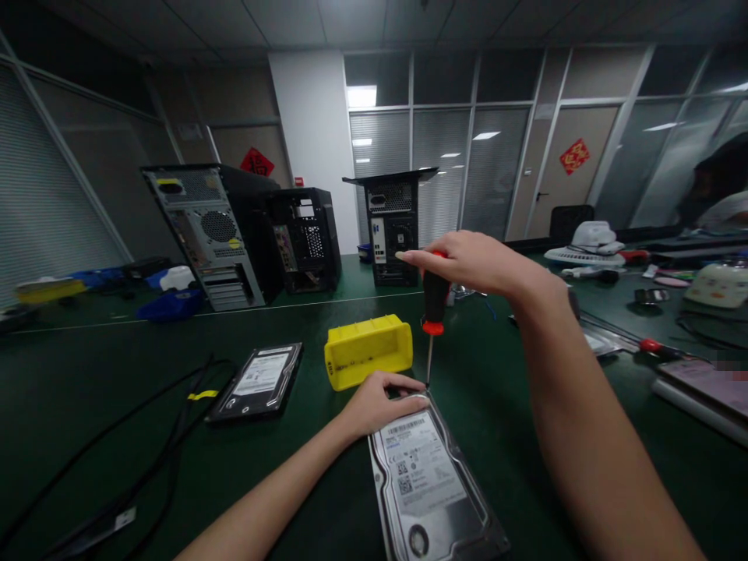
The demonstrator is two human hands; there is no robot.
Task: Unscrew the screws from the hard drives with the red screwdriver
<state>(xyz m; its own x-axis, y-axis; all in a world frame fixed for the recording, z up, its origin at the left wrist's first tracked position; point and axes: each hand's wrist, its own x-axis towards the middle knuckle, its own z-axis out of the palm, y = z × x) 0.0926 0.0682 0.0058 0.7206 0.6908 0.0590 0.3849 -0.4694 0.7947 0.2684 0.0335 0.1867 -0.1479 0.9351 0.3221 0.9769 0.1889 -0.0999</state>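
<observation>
A silver hard drive (426,483) with a white label lies at the front centre of the green table. My left hand (386,403) rests on its far edge, thumb and fingers apart around the far corner. Above it, my right hand (453,261) is closed around the handle of a red and black screwdriver (434,300). The screwdriver stands nearly upright, its tip at the drive's far right corner beside my left fingertips. Just behind my left hand sits a yellow bin (368,351), tipped on its side. A second hard drive (259,380) lies to the left.
Three computer cases (225,234) stand at the back. Black cables (169,436) run across the left front. A blue tray (171,305) is farther left. On the right are a red-handled screwdriver (658,348), a phone-like slab (707,393) and a white object (590,238). A person (721,191) is at the far right.
</observation>
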